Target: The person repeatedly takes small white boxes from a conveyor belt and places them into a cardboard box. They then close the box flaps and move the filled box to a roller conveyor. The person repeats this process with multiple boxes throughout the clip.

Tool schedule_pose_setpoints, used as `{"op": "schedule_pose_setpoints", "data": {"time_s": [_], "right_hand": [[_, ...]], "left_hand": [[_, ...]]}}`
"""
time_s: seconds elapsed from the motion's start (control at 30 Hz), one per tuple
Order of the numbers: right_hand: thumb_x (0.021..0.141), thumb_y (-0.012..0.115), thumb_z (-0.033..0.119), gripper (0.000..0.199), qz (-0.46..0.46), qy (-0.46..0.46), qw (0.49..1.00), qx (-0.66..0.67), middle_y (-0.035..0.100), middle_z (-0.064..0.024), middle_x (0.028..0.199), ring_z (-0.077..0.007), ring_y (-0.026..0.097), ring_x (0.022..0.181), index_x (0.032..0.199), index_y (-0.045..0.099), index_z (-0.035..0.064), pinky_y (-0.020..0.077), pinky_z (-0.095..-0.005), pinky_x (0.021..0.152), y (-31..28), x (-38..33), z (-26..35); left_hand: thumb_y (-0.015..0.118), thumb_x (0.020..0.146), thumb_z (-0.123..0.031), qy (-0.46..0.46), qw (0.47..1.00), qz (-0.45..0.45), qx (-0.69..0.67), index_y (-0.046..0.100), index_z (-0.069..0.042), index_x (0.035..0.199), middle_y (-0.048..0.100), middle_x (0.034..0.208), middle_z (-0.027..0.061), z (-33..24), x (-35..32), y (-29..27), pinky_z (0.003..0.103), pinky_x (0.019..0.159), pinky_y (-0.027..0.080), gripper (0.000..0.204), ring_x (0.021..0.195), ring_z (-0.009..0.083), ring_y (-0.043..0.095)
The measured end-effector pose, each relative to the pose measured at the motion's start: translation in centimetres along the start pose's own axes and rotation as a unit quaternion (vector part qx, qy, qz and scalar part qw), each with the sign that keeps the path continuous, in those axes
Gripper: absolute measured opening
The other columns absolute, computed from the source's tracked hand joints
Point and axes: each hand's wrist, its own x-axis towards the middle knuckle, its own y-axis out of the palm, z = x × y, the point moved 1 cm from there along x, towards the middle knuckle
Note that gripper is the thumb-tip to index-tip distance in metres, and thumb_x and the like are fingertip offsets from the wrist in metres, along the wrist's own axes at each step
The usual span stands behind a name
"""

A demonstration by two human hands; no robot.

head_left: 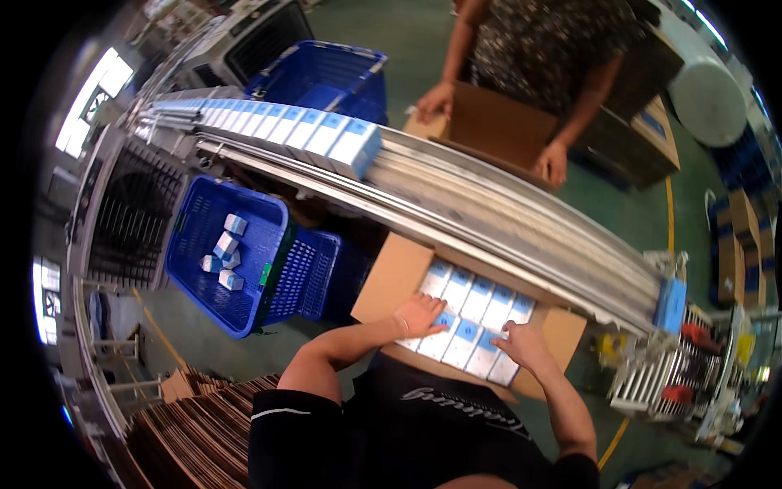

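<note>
Hands apart, a worker's left hand point(422, 316) rests flat on blue-and-white rectangular boxes point(465, 334) inside an open brown cardboard carton's point(395, 275) left edge; the right hand point(525, 345) touches boxes near its right edge, grip unclear.

The open brown carton point(395, 281) between four and five o'clock is matt cardboard, its small oblong white-and-blue boxes point(464, 334) smooth paperboard. At nine o'clock, the blue rectangular basket point(232, 314) is glossy plastic. The long grey conveyor point(456, 187), ten toward four o'clock, shows shiny metal rails point(366, 205).
</note>
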Motion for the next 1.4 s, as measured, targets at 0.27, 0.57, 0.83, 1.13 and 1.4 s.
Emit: {"op": "schedule_pose_setpoints", "data": {"time_s": [0.27,0.57,0.83,1.13,1.4], "right_hand": [[0.083,0.058,0.013,0.013,-0.530,0.013,0.804,0.270,0.062,-0.0074,0.074,-0.0182,0.059,0.063,0.093,0.061,0.0065,0.0474,-0.0322,0.060,-6.2,10.4,1.7],[0.080,0.057,0.015,0.013,-0.478,0.086,0.864,0.130,0.062,-0.0072,0.070,-0.0251,0.061,0.061,0.091,0.061,0.0113,0.0474,-0.0363,0.056,-6.1,11.2,1.7],[0.080,0.058,0.021,0.019,-0.367,0.093,0.903,0.205,0.065,-0.0084,0.072,-0.0259,0.063,0.065,0.094,0.061,0.0085,0.0485,-0.0346,0.060,-7.2,11.4,1.8],[0.061,0.076,0.050,0.094,-0.258,0.107,0.841,0.464,0.062,-0.0186,0.097,-0.0267,0.061,0.091,0.120,0.036,-0.0125,0.0466,-0.0325,0.082,-11.4,16.6,-3.9],[0.060,0.082,0.017,0.082,-0.571,0.043,0.739,0.354,0.053,-0.0131,0.110,-0.0249,0.055,0.101,0.124,0.033,0.0018,0.0432,-0.0367,0.089,-9.5,-0.7,-2.4]], "left_hand": [[0.062,0.078,-0.021,-0.184,0.880,-0.438,0.004,0.048,0.005,0.114,0.054,0.109,0.0236,18.3,1.3,-18.2,0.042,0.090,0.040,0.047,0.101,0.0378,0.051],[0.058,0.070,-0.067,-0.571,0.795,-0.191,0.074,0.055,0.003,0.112,0.053,0.115,0.0220,37.0,-1.2,-28.2,0.039,0.093,0.041,0.082,0.111,0.0336,0.048],[0.074,0.053,-0.064,-0.451,0.880,-0.058,-0.139,0.041,0.017,0.122,0.054,0.116,0.0288,40.7,1.2,-27.0,0.036,0.093,0.043,0.111,0.110,0.0351,0.054],[0.066,0.068,-0.062,-0.302,0.913,-0.175,-0.211,0.041,0.008,0.111,0.061,0.096,0.0292,15.2,12.7,-19.0,0.040,0.080,0.047,0.086,0.093,0.0417,0.060],[0.080,0.067,-0.036,0.026,0.826,-0.508,-0.244,0.012,0.000,0.136,0.036,0.131,0.0193,3.0,6.1,-17.0,0.038,0.096,0.036,0.103,0.117,0.0306,0.043]]}}
